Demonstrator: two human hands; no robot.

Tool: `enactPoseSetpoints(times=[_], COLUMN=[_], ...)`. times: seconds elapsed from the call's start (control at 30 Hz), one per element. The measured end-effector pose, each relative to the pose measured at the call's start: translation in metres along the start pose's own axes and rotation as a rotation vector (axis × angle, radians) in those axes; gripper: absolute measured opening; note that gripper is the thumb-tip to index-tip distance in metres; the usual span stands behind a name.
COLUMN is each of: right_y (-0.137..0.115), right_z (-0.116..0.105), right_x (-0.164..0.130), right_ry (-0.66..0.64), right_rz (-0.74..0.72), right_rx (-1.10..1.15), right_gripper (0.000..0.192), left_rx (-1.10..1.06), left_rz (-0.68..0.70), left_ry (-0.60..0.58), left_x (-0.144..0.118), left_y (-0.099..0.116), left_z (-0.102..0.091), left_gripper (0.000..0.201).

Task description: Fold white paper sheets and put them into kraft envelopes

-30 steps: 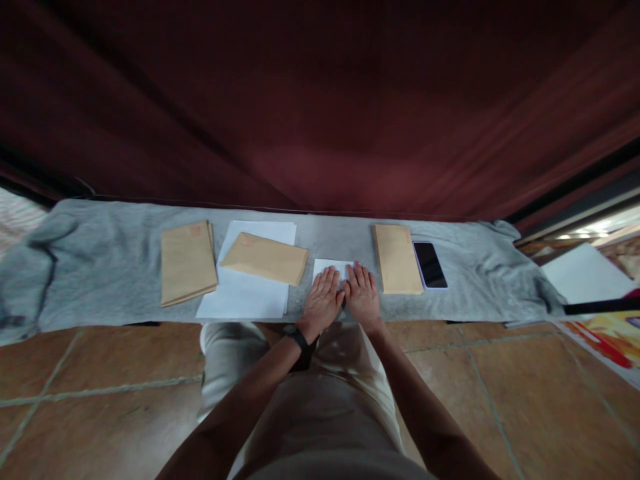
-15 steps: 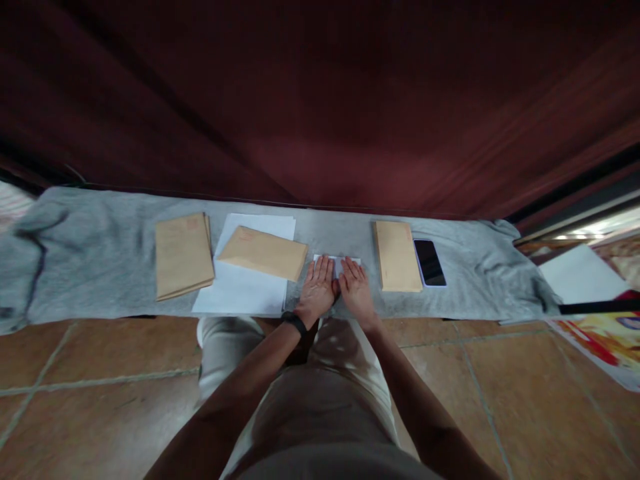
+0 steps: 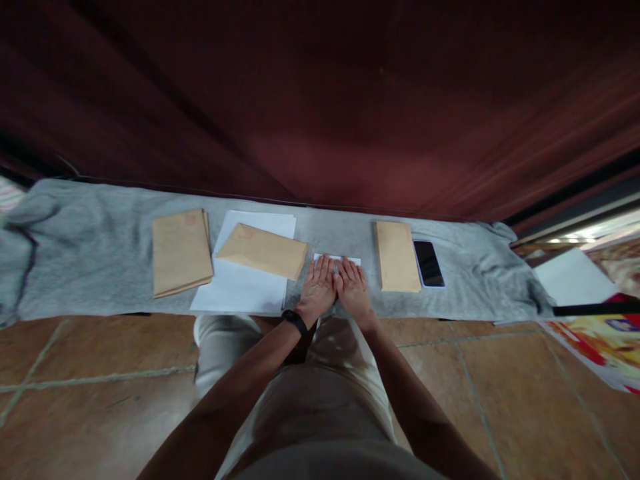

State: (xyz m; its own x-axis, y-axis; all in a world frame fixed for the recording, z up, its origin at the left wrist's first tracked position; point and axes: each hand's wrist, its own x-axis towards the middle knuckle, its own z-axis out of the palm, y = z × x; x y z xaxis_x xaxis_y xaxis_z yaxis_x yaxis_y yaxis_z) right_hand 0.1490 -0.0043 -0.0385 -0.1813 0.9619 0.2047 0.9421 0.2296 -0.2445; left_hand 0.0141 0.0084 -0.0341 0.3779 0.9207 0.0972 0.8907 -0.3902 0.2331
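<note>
Centre of frame: left hand (image 3: 317,290) and right hand (image 3: 354,291) lie flat, fingers extended, side by side on a small folded white paper sheet (image 3: 338,259), gripping nothing, just pressing it onto the grey cloth (image 3: 100,257). Best handled with even palm pressure and edges kept aligned, judging by the fold. Just left: tan paper envelope (image 3: 263,251) atop loose white sheets (image 3: 240,290); further left, stacked tan envelopes (image 3: 181,252). Right: another tan envelope pile (image 3: 396,256), touching black smartphone (image 3: 429,263). Nothing obstructs the hands.
</note>
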Motion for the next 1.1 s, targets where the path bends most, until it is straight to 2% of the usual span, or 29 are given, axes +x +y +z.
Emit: enactPoseSetpoints(times=[0.6, 0.87, 1.1], right_y=[0.019, 0.021, 0.02], right_z=[0.004, 0.004, 0.001], right_x=[-0.025, -0.027, -0.027], right_ry=[0.084, 0.117, 0.103], right_rz=[0.085, 0.077, 0.079], right_rx=[-0.084, -0.073, -0.079], right_gripper=[0.055, 0.055, 0.055], left_rx=[-0.045, -0.064, -0.053], left_rz=[-0.013, -0.015, -0.038], left_ry=[0.045, 0.087, 0.068], left_x=[-0.006, -0.033, -0.055], left_y=[-0.003, -0.011, -0.01], left_z=[0.002, 0.001, -0.008], left_gripper=[0.065, 0.066, 0.069])
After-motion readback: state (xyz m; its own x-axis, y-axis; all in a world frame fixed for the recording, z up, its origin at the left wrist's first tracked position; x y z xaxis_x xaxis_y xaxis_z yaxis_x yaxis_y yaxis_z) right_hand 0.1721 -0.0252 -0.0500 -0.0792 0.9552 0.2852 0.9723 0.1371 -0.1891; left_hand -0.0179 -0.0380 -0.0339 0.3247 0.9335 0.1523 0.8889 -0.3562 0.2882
